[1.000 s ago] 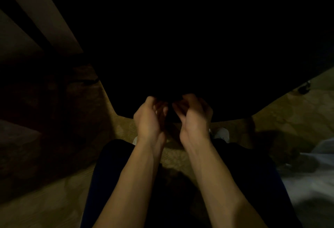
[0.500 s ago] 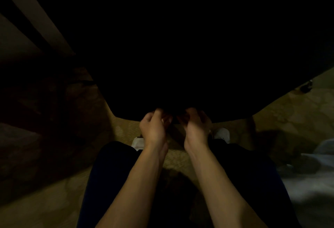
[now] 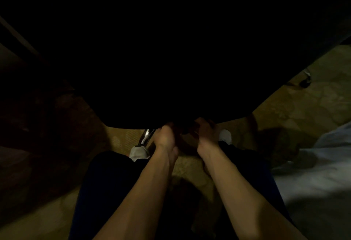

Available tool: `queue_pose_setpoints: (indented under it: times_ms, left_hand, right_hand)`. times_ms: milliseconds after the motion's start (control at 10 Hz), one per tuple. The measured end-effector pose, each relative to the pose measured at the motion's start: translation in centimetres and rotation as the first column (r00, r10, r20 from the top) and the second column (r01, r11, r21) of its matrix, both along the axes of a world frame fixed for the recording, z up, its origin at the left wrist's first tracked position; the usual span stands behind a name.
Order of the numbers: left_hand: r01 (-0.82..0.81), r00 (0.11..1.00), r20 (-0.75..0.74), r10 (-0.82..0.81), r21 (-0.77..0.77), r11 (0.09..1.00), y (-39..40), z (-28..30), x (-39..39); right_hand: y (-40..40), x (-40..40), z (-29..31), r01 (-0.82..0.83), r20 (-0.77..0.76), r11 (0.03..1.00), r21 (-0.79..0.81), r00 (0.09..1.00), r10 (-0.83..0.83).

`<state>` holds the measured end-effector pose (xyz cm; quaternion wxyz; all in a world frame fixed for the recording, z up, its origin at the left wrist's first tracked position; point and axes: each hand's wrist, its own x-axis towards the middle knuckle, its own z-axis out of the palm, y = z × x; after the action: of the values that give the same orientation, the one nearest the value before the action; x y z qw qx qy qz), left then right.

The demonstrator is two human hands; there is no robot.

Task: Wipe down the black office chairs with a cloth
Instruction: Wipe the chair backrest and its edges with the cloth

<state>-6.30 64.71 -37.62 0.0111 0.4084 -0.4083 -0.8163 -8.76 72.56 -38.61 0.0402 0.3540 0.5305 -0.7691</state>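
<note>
Left hand [image 3: 164, 138]: raised to the near lower edge of the black chair [image 3: 171, 49], back of the hand toward the camera, fingers curled inward and tucked against or under the chair's dark edge; fingertips lost in shadow, so whether they grip anything cannot be told

Right hand [image 3: 206, 135]: just beside the left hand, at the same edge of the chair, fingers likewise curled, knuckles uppermost; a dark mass sits between the two hands, too dim to say whether it is a cloth or part of the chair, and its hold cannot be told

Forearms: both bare, reaching up from the bottom of the head view and converging at the chair edge

Black chair: a very large dark form filling the upper and middle frame, its curved lower edge directly above the hands; surface detail not readable in the low light

Chrome tube [image 3: 145, 137]: a short shiny metal piece, showing just left of the left hand, below the chair edge

Dark trousers [image 3: 106, 182]: the person's legs, on either side of the forearms

White shoes [image 3: 138, 152]: one below the chrome tube, the other [image 3: 226, 136] just right of the right hand, both on the floor

Patterned carpet [image 3: 294, 106]: tan and mottled, visible right of and beneath the chair

Castor [image 3: 304, 81]: a small dark wheel on the carpet at far right

Pale fabric [image 3: 313, 182]: a light grey-white expanse at the lower right edge, kind unclear
</note>
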Motion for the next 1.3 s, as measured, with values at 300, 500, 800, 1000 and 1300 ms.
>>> queue_pose_setpoints:
  times_ms: [300, 500, 800, 1000, 1300]
  left_hand:
    - [-0.153, 0.968, -0.224, 0.113, -0.173, 0.973, 3.8, 5.6, -0.8]
    - [-0.111, 0.985, -0.163, 0.052, -0.377, 0.920, 4.5, 3.5, -0.9]
    - [0.004, 0.999, 0.048, 0.006, -0.208, 0.978, 6.1, -2.4, -1.9]
    - [0.082, 0.992, 0.102, -0.072, -0.098, 0.992, 7.2, -3.6, -1.8]
    - [-0.021, 0.991, 0.127, 0.038, -0.129, 0.991, 7.3, -0.8, -2.4]
  right_hand:
    - [3.2, -1.0, 6.6, -0.004, -0.345, 0.992, 0.127, 0.937, 0.047]
    - [3.8, -1.1, 4.4, -0.043, -0.332, 0.984, 0.173, 0.938, 0.100]
    - [6.8, -1.5, -0.6, -0.193, -0.080, 0.955, 0.227, 0.973, 0.215]
    - [8.3, -2.6, -2.4, -0.224, 0.168, 0.970, 0.095, 0.964, 0.207]
    - [7.9, -1.3, 1.1, -0.162, -0.023, 0.973, 0.162, 0.986, 0.168]
